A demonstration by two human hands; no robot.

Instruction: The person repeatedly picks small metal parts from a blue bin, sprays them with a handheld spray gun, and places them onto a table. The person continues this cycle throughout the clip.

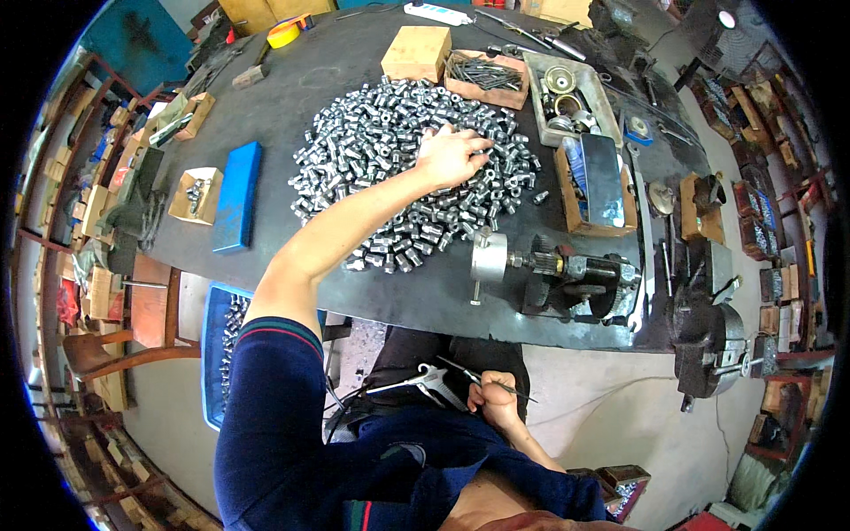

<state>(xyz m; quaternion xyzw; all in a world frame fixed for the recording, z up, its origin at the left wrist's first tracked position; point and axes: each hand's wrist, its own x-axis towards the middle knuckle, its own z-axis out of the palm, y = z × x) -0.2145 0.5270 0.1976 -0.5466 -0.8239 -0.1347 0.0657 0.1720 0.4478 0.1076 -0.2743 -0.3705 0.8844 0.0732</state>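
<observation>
Inside table edge (434, 326), hand (450, 157), seemingly touching fittings (372, 133)

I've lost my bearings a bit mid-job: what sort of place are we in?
Most likely a metalworking workshop: a heap of small metal parts lies on the dark workbench, a geared device stands near its front edge, and a vise shows at the right.

Metal fittings (354, 150) bright silver to darker grey. Tabletop (274, 115) dull charcoal grey. Slim rod (522, 396) dark grey; air gun (434, 385) silver-white. Sleeve (274, 407) navy, cuff (282, 328) banded with red and green stripes; trousers (403, 354) black. Flat box (237, 196) and bin (212, 363) both blue. Tape roll (283, 34) vivid yellow, wooden block (416, 53) pale tan, power strip (437, 13) white, chair (142, 351) reddish brown.
</observation>
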